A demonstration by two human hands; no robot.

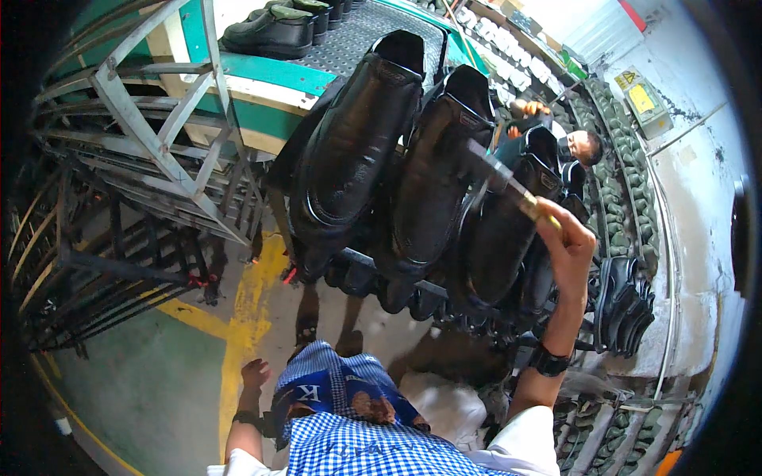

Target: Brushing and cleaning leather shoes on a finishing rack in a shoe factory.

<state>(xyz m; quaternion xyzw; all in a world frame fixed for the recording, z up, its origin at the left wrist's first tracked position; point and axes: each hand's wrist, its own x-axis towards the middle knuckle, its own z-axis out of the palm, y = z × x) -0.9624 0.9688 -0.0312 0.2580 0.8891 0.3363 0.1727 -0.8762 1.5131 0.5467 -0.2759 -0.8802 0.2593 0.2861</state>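
My right hand [567,246] is raised and pinches the yellowish handle of a flat brush [500,176]. The brush is smeared by motion, and its dark tip lies over a black leather shoe [436,178], though whether it touches cannot be told. Left of that is another black shoe [353,151], and nearer my right hand a third black shoe [504,238]. All stand tilted in a row on a rack, toes pointing down toward me. Low beside my apron, my left hand [255,374] hangs with loose fingers, apparently holding nothing.
Metal racks [151,131] stand at the left, beside a green-edged conveyor [278,86] carrying black shoes [270,32]. Behind the row, another person [583,147] is at work. Shelves of shoes [615,182] line the wall at right. Yellow lines [246,317] mark the floor.
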